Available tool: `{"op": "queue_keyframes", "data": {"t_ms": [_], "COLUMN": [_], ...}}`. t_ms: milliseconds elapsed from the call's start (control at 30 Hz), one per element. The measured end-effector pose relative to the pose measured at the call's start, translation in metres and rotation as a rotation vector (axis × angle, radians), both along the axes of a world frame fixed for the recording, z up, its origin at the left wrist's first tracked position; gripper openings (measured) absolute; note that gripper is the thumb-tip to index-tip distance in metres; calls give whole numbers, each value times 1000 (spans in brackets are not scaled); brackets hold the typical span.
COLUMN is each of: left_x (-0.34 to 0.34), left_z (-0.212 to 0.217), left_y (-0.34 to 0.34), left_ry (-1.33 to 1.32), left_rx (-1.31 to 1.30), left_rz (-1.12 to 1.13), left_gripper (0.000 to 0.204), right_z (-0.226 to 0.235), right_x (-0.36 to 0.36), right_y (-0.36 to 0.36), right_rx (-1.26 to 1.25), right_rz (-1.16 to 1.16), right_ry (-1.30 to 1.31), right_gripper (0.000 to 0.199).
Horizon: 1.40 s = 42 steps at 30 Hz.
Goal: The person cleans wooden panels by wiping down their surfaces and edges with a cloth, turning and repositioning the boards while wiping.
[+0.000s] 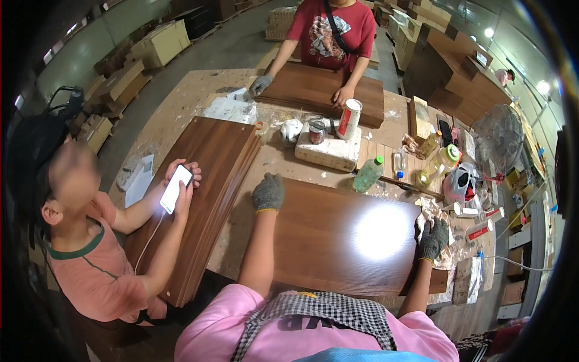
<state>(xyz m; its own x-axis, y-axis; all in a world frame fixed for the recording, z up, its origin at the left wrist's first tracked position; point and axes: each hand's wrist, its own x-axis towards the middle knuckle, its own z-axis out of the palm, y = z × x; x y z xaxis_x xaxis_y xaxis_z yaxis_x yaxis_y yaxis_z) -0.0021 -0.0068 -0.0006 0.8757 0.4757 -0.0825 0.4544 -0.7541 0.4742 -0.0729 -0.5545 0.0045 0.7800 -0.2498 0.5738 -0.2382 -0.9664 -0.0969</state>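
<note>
A dark brown wooden panel lies flat before me on the worktable, with a bright glare on its right half. My left hand, in a grey knit glove, is closed at the panel's far left corner. At the right edge, my right hand, gloved the same way, grips the panel's side, its fingers partly hidden. A crumpled, stained cloth lies around and beneath that hand. Part of another brown board shows under the panel's near right corner.
Stacked brown panels lie to my left, where a person holds a lit phone. Across the table, another person touches more panels. A green bottle, a white block and several cans and bottles stand beyond and right. A fan is farther right.
</note>
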Motion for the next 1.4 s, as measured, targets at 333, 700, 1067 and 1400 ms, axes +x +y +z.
{"op": "queue_keyframes", "data": {"t_ms": [333, 700, 1067, 1400], "left_x": [2, 2, 1, -3], "left_z": [-10, -23, -18, 1], "left_y": [-1, 5, 1, -1], "left_ry": [-75, -92, -250, -474], "left_rx": [84, 152, 295, 340], "left_rz": [2, -12, -23, -93], "left_gripper": [53, 49, 46, 41], "right_z": [9, 12, -14, 1], "right_x": [2, -4, 11, 4], "right_y": [6, 13, -17, -16], "right_rx": [40, 30, 44, 268], "right_rz": [-36, -33, -25, 31], "right_ry": [2, -34, 8, 43], "right_gripper": [36, 36, 36, 31]}}
